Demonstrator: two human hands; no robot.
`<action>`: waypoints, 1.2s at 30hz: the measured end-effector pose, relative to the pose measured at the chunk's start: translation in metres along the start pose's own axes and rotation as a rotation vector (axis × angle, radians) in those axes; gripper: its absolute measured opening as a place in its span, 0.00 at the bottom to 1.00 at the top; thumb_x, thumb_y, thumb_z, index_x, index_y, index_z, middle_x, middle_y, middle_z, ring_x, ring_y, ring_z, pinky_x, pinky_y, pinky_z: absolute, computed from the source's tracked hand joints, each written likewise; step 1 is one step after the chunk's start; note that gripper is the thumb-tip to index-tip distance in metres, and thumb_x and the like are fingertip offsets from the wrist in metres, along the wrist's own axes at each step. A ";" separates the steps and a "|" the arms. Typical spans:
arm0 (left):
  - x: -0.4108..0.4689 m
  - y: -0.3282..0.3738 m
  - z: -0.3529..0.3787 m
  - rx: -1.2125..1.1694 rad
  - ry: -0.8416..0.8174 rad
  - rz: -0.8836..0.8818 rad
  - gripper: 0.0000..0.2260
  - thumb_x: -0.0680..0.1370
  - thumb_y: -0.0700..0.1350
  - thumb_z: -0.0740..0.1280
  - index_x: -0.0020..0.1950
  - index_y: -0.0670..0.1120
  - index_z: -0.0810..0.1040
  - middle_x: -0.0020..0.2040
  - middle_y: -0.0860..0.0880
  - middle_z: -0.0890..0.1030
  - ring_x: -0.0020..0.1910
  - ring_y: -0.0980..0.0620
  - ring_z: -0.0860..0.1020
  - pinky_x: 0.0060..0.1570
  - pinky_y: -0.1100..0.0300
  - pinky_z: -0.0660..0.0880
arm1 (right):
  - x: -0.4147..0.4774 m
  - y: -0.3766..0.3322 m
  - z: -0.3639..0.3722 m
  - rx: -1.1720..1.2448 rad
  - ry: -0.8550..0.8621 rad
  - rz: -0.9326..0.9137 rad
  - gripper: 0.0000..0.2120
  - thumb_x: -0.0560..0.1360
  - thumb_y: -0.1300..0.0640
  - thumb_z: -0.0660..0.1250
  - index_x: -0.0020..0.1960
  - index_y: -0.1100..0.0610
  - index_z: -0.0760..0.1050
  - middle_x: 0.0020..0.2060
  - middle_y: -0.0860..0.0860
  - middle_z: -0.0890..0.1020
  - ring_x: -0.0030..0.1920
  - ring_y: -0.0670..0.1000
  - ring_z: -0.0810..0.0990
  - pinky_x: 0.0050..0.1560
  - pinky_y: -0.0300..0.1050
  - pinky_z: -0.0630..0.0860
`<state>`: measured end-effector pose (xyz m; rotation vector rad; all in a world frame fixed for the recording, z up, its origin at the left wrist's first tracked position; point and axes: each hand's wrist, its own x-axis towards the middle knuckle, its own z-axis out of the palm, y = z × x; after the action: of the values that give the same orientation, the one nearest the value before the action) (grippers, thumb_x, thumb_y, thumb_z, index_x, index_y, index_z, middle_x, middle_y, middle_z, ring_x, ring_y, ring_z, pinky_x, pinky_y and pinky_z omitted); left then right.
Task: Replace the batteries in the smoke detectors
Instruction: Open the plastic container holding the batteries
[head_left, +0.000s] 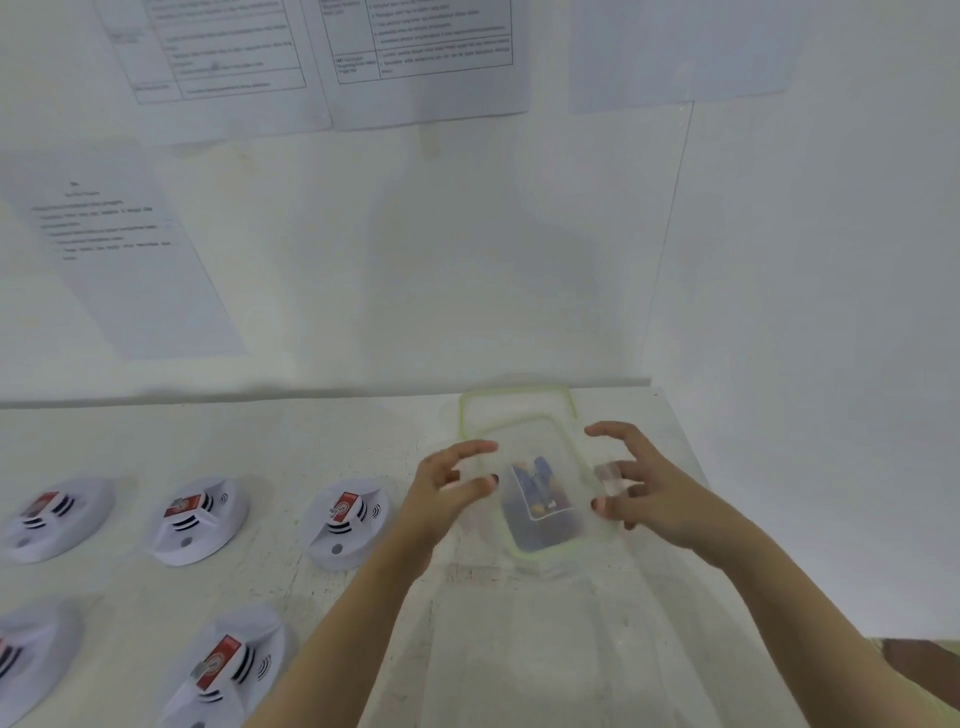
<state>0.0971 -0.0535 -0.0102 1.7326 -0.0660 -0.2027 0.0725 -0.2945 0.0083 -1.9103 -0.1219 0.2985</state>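
A clear plastic battery box (540, 525) with a green-rimmed lid (514, 410) stands on the white table, with blue and dark batteries showing through it. My left hand (447, 488) curls round the box's left edge, thumb and forefinger against the lid. On the right edge my right hand (644, 483) holds on, thumb on the rim and fingers at a clear side clip (607, 475). Several white smoke detectors lie to the left, each with a red battery showing; the nearest one (348, 519) is beside my left wrist.
Two more detectors (200, 519) (57, 517) sit in the far row and two (228, 670) (26, 660) in the near row. Printed sheets (130, 249) hang on the wall behind. The table edge (696, 467) runs close to my right hand.
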 end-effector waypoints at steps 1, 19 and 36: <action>0.003 0.004 -0.003 -0.026 0.004 -0.001 0.15 0.67 0.50 0.71 0.53 0.59 0.81 0.62 0.53 0.77 0.64 0.49 0.71 0.58 0.59 0.69 | 0.003 -0.003 -0.005 -0.004 -0.047 -0.005 0.27 0.72 0.62 0.69 0.60 0.37 0.64 0.54 0.53 0.76 0.39 0.49 0.76 0.42 0.39 0.74; 0.005 -0.006 -0.048 0.025 -0.071 0.103 0.24 0.74 0.24 0.61 0.55 0.51 0.81 0.47 0.52 0.85 0.48 0.54 0.81 0.47 0.64 0.78 | -0.005 0.019 -0.017 -0.259 0.239 -0.307 0.31 0.70 0.69 0.57 0.56 0.33 0.71 0.58 0.33 0.75 0.52 0.42 0.78 0.53 0.43 0.76; 0.021 0.024 -0.051 -0.110 0.180 0.287 0.06 0.71 0.33 0.71 0.47 0.39 0.83 0.40 0.51 0.86 0.43 0.58 0.84 0.44 0.69 0.78 | -0.011 -0.018 -0.028 -0.065 0.350 -0.364 0.17 0.68 0.51 0.69 0.56 0.42 0.77 0.44 0.38 0.84 0.46 0.41 0.83 0.51 0.30 0.75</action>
<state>0.1280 -0.0112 0.0192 1.6039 -0.1666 0.1578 0.0707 -0.3166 0.0356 -1.9311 -0.2427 -0.2867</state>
